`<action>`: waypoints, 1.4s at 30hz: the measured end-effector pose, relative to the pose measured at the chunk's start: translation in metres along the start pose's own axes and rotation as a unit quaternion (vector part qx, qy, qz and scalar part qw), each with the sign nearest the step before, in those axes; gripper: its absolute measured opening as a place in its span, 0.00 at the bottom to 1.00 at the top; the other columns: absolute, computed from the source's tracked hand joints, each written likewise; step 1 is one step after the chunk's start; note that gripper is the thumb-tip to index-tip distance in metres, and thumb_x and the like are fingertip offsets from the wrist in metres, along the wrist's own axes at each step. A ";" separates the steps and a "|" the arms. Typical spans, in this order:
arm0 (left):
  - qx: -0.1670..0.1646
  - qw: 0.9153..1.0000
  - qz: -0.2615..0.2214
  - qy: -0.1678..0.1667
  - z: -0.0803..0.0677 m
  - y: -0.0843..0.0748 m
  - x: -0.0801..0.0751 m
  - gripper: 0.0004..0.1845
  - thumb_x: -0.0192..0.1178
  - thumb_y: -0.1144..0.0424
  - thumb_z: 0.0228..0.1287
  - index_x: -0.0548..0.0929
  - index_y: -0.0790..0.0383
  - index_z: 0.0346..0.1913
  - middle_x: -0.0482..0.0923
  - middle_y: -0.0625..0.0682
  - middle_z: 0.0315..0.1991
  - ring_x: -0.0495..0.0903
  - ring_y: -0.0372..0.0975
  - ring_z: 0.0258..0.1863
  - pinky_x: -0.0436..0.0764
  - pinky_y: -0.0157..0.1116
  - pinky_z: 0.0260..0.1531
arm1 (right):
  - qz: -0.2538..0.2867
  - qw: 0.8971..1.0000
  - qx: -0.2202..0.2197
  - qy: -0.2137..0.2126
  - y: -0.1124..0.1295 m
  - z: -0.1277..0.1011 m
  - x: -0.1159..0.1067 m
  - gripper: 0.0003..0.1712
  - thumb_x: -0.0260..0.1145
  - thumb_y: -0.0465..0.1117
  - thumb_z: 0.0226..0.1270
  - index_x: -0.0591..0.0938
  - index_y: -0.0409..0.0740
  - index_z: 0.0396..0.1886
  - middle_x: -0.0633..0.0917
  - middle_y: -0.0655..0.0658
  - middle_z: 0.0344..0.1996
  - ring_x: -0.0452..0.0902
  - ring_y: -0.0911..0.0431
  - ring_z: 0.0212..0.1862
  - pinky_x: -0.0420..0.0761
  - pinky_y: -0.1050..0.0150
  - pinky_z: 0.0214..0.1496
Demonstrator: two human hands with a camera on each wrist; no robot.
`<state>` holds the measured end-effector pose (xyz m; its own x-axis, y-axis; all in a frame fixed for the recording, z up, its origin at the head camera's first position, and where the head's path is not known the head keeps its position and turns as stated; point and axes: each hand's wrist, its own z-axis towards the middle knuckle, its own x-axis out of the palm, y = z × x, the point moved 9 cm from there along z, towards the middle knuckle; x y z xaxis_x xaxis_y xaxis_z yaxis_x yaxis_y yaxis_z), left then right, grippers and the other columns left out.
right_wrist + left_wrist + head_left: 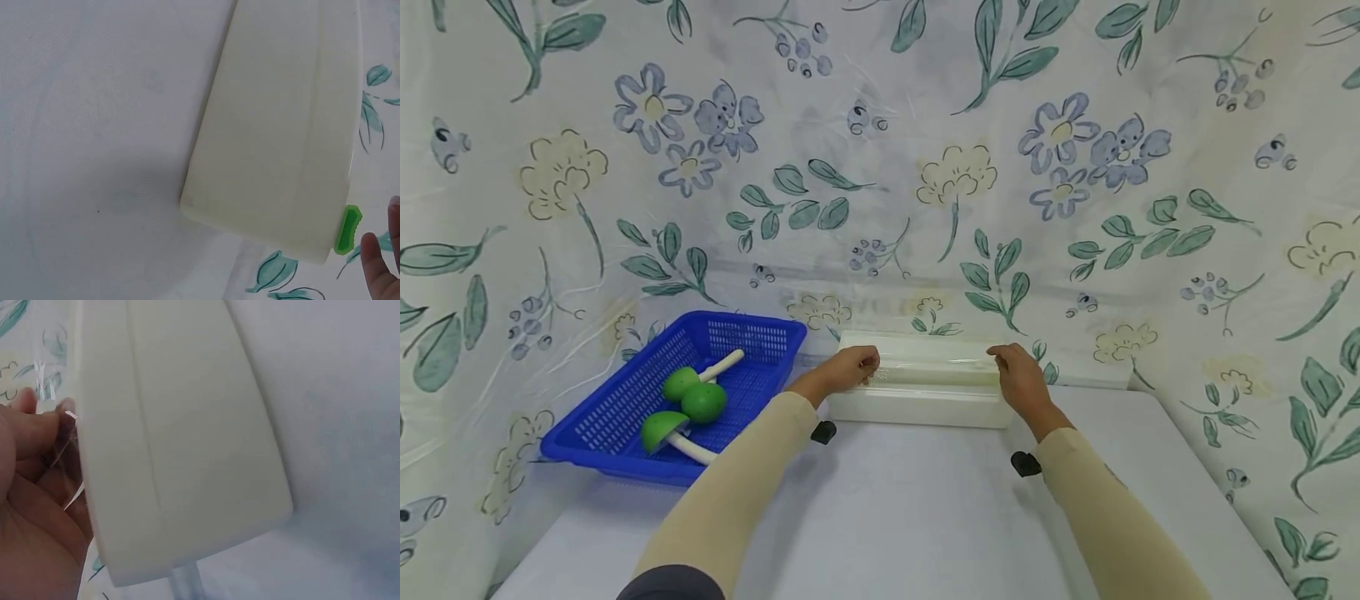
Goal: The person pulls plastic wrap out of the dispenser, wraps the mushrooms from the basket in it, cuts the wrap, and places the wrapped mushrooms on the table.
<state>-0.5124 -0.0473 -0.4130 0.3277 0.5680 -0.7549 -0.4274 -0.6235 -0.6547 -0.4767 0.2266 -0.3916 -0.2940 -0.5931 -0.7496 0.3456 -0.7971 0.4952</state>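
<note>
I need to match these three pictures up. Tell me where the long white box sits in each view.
Head: the white box lies at the table's far edge, centre, between both hands.
Left wrist: it fills the middle, running top to bottom, with the left hand at its left side.
Right wrist: it takes the right half.
Shared landmark: the floral cloth behind it.

Box sits at back centre of tabletop, against the cloth backdrop. Left hand on box's left end, right hand on its right end. Basket left of box, w/ mushroom toys in it.
</note>
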 end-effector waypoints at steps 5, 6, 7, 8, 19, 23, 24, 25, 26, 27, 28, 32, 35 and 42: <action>-0.012 0.999 0.015 -0.026 0.001 0.002 0.003 0.05 0.53 0.70 0.70 0.77 0.67 0.44 0.75 0.54 0.35 0.71 0.42 0.34 0.73 0.40 0.38 | 0.000 1.000 0.012 0.015 -0.002 0.005 0.002 0.15 0.51 0.32 0.76 0.79 0.36 0.55 0.79 0.38 0.46 0.76 0.44 0.47 0.76 0.49 0.49; -0.018 0.999 0.018 -0.032 0.002 0.003 0.004 0.06 0.57 0.69 0.68 0.76 0.66 0.44 0.74 0.53 0.35 0.71 0.42 0.34 0.73 0.39 0.38 | 0.000 1.000 0.014 0.018 -0.003 0.005 0.003 0.15 0.50 0.32 0.77 0.79 0.36 0.56 0.79 0.38 0.46 0.76 0.44 0.47 0.76 0.49 0.49; -0.024 0.999 0.018 -0.037 0.003 0.005 0.005 0.09 0.61 0.67 0.65 0.76 0.66 0.45 0.73 0.52 0.35 0.70 0.41 0.34 0.72 0.39 0.38 | 0.000 1.000 0.016 0.021 -0.003 0.006 0.003 0.15 0.50 0.32 0.77 0.79 0.36 0.56 0.79 0.37 0.47 0.76 0.44 0.48 0.76 0.49 0.49; -0.032 0.998 0.020 -0.042 0.004 0.006 0.005 0.12 0.64 0.65 0.64 0.75 0.65 0.45 0.72 0.52 0.34 0.70 0.41 0.34 0.72 0.39 0.37 | 0.000 1.000 0.020 0.023 -0.004 0.006 0.003 0.15 0.50 0.32 0.77 0.79 0.36 0.56 0.79 0.37 0.47 0.76 0.44 0.48 0.76 0.49 0.49; -0.026 0.990 0.121 -0.063 0.011 0.003 0.006 0.13 0.67 0.69 0.60 0.73 0.62 0.42 0.72 0.52 0.37 0.72 0.43 0.36 0.74 0.40 0.40 | 0.007 0.999 0.030 0.033 -0.004 0.007 0.006 0.15 0.50 0.32 0.77 0.79 0.36 0.55 0.78 0.37 0.47 0.75 0.43 0.50 0.75 0.49 0.52; -0.011 0.993 0.096 -0.075 0.008 0.001 0.003 0.08 0.64 0.66 0.66 0.74 0.61 0.41 0.71 0.52 0.34 0.71 0.42 0.33 0.73 0.38 0.35 | 0.003 0.999 0.028 0.033 -0.005 0.007 0.006 0.15 0.50 0.32 0.77 0.79 0.35 0.55 0.78 0.37 0.47 0.75 0.43 0.49 0.75 0.49 0.52; -0.007 0.993 0.086 -0.076 0.008 0.001 0.002 0.07 0.63 0.66 0.66 0.75 0.61 0.40 0.71 0.51 0.33 0.71 0.41 0.32 0.73 0.38 0.34 | 0.002 0.999 0.027 0.033 -0.006 0.007 0.006 0.15 0.50 0.32 0.77 0.79 0.35 0.55 0.78 0.37 0.47 0.75 0.43 0.49 0.75 0.49 0.52; -0.005 0.994 0.078 -0.075 0.008 0.001 0.002 0.05 0.62 0.65 0.67 0.75 0.60 0.39 0.71 0.51 0.32 0.71 0.41 0.31 0.73 0.38 0.33 | 0.002 0.999 0.027 0.032 -0.006 0.007 0.005 0.15 0.50 0.32 0.77 0.79 0.35 0.55 0.78 0.37 0.47 0.76 0.43 0.49 0.75 0.49 0.52; -0.002 0.995 0.072 -0.072 0.007 0.001 0.002 0.05 0.61 0.65 0.68 0.75 0.60 0.38 0.72 0.51 0.31 0.71 0.41 0.31 0.73 0.37 0.32 | 0.002 0.999 0.027 0.032 -0.007 0.007 0.005 0.15 0.50 0.32 0.77 0.79 0.36 0.55 0.78 0.37 0.47 0.76 0.43 0.49 0.75 0.49 0.51; 0.000 0.995 0.066 -0.069 0.007 0.001 0.002 0.04 0.60 0.65 0.69 0.76 0.60 0.38 0.72 0.50 0.31 0.71 0.40 0.30 0.73 0.37 0.32 | 0.002 0.999 0.027 0.032 -0.007 0.007 0.005 0.15 0.50 0.32 0.77 0.79 0.36 0.55 0.78 0.37 0.46 0.76 0.43 0.49 0.76 0.49 0.51; 0.002 0.996 0.064 -0.066 0.007 0.001 0.002 0.03 0.60 0.65 0.69 0.76 0.60 0.37 0.73 0.50 0.31 0.71 0.40 0.31 0.73 0.37 0.32 | 0.001 0.999 0.026 0.033 -0.007 0.006 0.005 0.15 0.50 0.32 0.77 0.79 0.36 0.55 0.78 0.37 0.46 0.76 0.43 0.48 0.76 0.49 0.51; 0.017 0.995 0.071 -0.066 0.005 0.000 -0.001 0.03 0.60 0.65 0.69 0.79 0.59 0.36 0.76 0.48 0.32 0.74 0.40 0.33 0.75 0.38 0.35 | -0.001 0.999 0.020 0.032 -0.007 0.005 0.005 0.14 0.51 0.32 0.76 0.80 0.35 0.54 0.79 0.37 0.46 0.76 0.43 0.48 0.76 0.49 0.51; 0.023 0.994 0.069 -0.080 0.003 -0.001 -0.007 0.03 0.60 0.65 0.69 0.80 0.58 0.36 0.78 0.48 0.34 0.75 0.40 0.35 0.76 0.39 0.37 | -0.005 0.999 0.017 0.030 -0.006 0.004 0.003 0.14 0.52 0.31 0.76 0.80 0.35 0.53 0.79 0.37 0.46 0.76 0.43 0.49 0.75 0.48 0.52; 0.031 0.988 0.127 -0.085 -0.002 -0.009 -0.021 0.04 0.57 0.68 0.71 0.82 0.61 0.42 0.82 0.50 0.39 0.80 0.43 0.41 0.78 0.41 0.43 | -0.012 0.999 -0.003 0.041 0.001 0.002 -0.002 0.15 0.51 0.31 0.76 0.79 0.34 0.55 0.79 0.37 0.45 0.76 0.44 0.46 0.76 0.48 0.49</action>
<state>-0.5143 -0.0550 -0.3914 0.0588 0.4830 -0.8736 -0.5307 -0.7261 -0.4372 -0.4776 0.2274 -0.3887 -0.2294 -0.5619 -0.7948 0.3445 -0.8106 0.4736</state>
